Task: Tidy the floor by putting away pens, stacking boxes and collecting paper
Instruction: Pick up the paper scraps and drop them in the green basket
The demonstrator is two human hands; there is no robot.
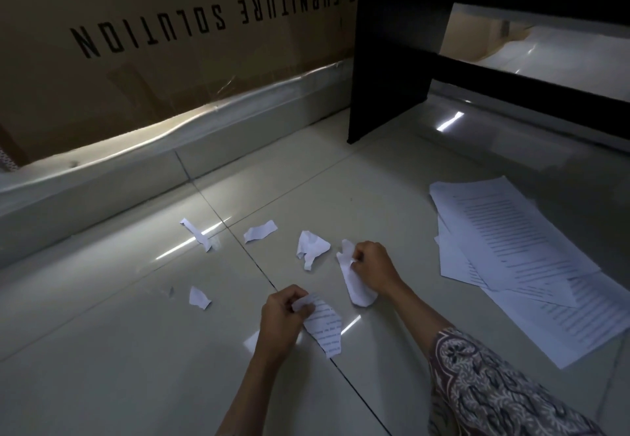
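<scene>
My left hand [281, 313] pinches a torn piece of printed paper [325, 326] low over the tiled floor. My right hand [373, 270] grips another torn white scrap [354, 282] that hangs down to the floor. Loose scraps lie ahead of my hands: a crumpled one [312, 248], a small strip [259, 231], a thin twisted strip [197, 234] and a small piece [198, 298] at the left. A stack of printed sheets [518, 258] lies fanned out on the floor to the right. No pens or small boxes show.
A large cardboard carton [153, 60] with black lettering leans along the wall at the back left, over a pale skirting [102, 176]. A black desk panel [388, 60] stands on the floor at the back right. Glossy tiles [119, 367] reflect light.
</scene>
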